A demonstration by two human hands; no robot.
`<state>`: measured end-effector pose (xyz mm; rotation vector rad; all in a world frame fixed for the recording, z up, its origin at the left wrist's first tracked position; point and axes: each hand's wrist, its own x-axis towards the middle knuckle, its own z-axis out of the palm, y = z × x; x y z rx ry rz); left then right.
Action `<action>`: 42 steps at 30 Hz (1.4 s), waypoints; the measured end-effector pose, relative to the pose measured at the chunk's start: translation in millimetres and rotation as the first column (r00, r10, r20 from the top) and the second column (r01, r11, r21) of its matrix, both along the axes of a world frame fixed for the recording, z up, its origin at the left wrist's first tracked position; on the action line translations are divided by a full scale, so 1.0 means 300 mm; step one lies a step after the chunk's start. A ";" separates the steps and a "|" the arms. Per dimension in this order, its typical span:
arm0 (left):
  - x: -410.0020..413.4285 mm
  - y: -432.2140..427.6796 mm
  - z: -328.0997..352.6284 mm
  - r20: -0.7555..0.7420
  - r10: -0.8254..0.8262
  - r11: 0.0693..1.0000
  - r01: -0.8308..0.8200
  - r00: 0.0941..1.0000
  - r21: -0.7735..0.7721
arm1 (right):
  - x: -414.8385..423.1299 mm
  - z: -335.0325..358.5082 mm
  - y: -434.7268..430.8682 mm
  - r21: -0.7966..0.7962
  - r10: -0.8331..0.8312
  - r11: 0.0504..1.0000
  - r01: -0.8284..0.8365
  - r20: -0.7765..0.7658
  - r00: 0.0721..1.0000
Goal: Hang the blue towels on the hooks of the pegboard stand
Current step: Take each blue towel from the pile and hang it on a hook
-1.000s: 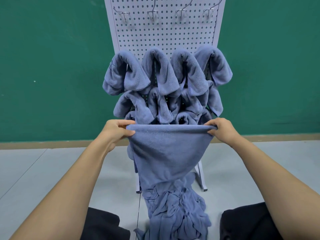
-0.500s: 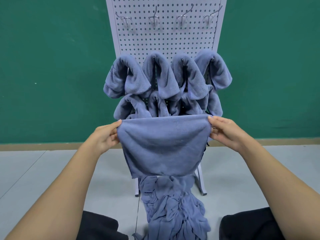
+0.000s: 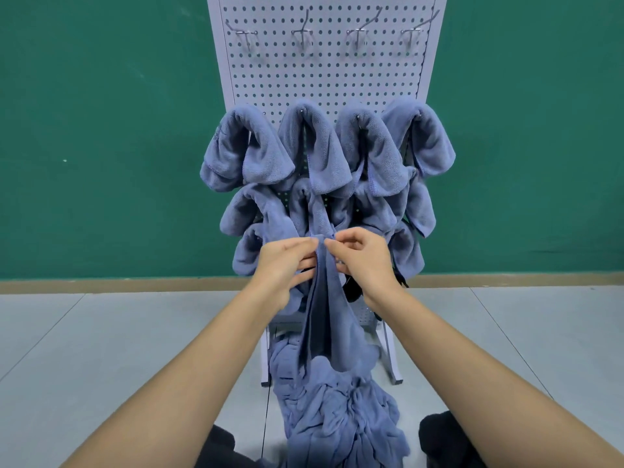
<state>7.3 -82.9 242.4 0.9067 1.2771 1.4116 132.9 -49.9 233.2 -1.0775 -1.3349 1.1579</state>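
- Green wall [image 3: 101,130] fills the backdrop from 9 o'clock to 3 o'clock, with a tan skirting strip [image 3: 101,286] along its foot and a pale grey floor [image 3: 101,349] below.
- A white pegboard stand [image 3: 324,76] rises at 12 o'clock, with four bare metal hooks [image 3: 302,34] in a row near its top.
- The hung towels [image 3: 314,146], all blue, are draped over hooks lower on the board. Four sit side by side in the upper row, and more crowd beneath them, covering the middle of the board.
- The person's left hand [image 3: 283,265], just to the 9 o'clock side of centre, pinches the top edge of a blue towel between thumb and fingertips.
- The held towel [image 3: 326,315] is bunched into a narrow fold at centre frame, in front of the lowest hung towels. It drops straight toward 6 o'clock and is on no hook.
- The right hand [image 3: 363,261], at 3 o'clock of the left and nearly touching it, pinches the same gathered edge with its fingers curled.
- A heap of loose towels [image 3: 337,417], also blue, lies on the floor at 6 o'clock between the stand's feet and the person. The held towel's lower edge overlaps it in the view.
- Dark-clothed knees [image 3: 439,437] show at 7 and 5 o'clock, either side of the heap.
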 end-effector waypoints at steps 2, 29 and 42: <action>0.001 -0.003 0.001 0.012 -0.009 1.000 0.009 1.000 0.012 | -0.002 0.006 -0.012 0.028 0.007 1.000 -0.007 0.007 1.000; -0.109 -0.007 0.009 -0.173 -0.287 0.956 0.271 0.942 -0.111 | 0.147 0.024 0.073 0.152 0.239 0.913 -0.378 0.551 0.800; -0.085 0.049 -0.106 -0.573 0.091 0.996 -0.063 0.815 0.068 | 0.129 -0.016 0.057 0.108 0.009 0.990 -0.086 0.570 0.822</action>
